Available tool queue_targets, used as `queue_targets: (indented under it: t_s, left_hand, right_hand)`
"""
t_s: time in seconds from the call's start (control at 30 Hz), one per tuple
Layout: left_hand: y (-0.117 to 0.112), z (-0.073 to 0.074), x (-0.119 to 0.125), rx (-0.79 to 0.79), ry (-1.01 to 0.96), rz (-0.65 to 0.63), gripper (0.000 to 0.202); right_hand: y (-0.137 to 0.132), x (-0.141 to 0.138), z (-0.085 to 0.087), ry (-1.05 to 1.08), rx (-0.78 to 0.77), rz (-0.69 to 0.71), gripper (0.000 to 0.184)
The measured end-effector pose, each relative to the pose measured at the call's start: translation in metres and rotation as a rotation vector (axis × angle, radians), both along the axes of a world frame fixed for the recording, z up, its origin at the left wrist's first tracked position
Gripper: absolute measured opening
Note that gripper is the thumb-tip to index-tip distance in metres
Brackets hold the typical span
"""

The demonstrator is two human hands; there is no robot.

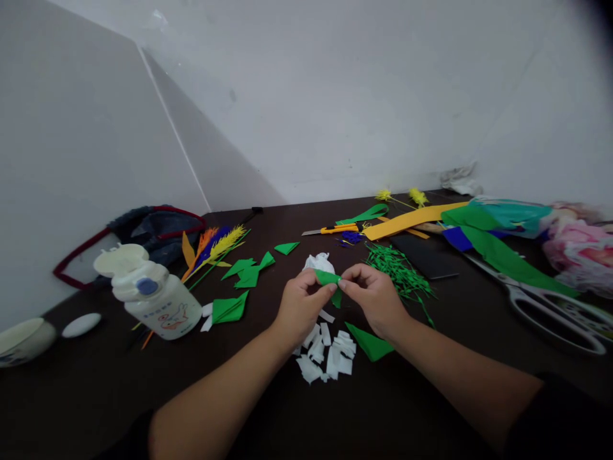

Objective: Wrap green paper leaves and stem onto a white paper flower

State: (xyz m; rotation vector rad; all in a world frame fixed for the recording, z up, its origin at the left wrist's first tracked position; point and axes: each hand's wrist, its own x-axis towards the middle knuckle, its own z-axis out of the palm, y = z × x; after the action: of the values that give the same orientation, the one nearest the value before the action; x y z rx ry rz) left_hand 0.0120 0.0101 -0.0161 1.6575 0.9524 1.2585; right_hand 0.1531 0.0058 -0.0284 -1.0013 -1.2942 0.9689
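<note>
Between my two hands is a small piece of green crepe paper [327, 277], pinched at both sides. My left hand [301, 303] grips its left end between thumb and fingers. The fingertips of my right hand [372, 295] are closed on its right end, where part of the paper hangs down. Below the hands lie several torn white paper pieces [313, 370], with a crumpled white paper [319, 262] just behind. A green paper triangle [368, 343] rests under my right wrist. More cut green pieces [249, 276] lie to the left.
A white bottle [160, 300] with an open lid stands left, near a bowl [26, 342]. Right of the hands are shredded green strips [400, 271], a yellow cutter knife [338, 228] with its blade out, and large scissors [550, 306]. A wall rises behind the dark table [268, 421].
</note>
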Motion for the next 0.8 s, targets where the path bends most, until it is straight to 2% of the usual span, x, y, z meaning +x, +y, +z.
queue_targets:
  t_s: [0.13, 0.23, 0.33, 0.47, 0.57, 0.67, 0.8]
  left_hand:
    - [0.002, -0.002, -0.002, 0.001, 0.032, 0.001, 0.008]
    - [0.003, -0.003, -0.003, 0.013, 0.053, 0.007, 0.009]
    - [0.004, -0.003, -0.003, 0.031, 0.087, 0.021, 0.009]
    - [0.004, -0.001, -0.003, 0.078, 0.170, 0.061, 0.008]
    - [0.003, 0.000, -0.002, 0.091, 0.210, 0.085, 0.008]
    - [0.003, 0.001, -0.002, 0.097, 0.233, 0.083, 0.009]
    - [0.003, 0.000, -0.003, 0.092, 0.221, 0.023, 0.012]
  right_hand:
    - [0.004, 0.005, -0.001, 0.009, 0.022, 0.097, 0.009]
    - [0.006, 0.009, 0.001, -0.089, 0.089, 0.143, 0.010]
    - [0.006, 0.011, 0.004, -0.202, 0.124, 0.104, 0.011]
    - [0.006, 0.010, 0.006, -0.285, 0.088, 0.025, 0.008]
    - [0.007, 0.009, 0.005, -0.242, 0.033, 0.040, 0.003]
    - [0.008, 0.009, 0.004, -0.164, -0.022, 0.086, 0.007]
    - [0.009, 0.012, 0.004, -0.126, -0.052, 0.137, 0.011]
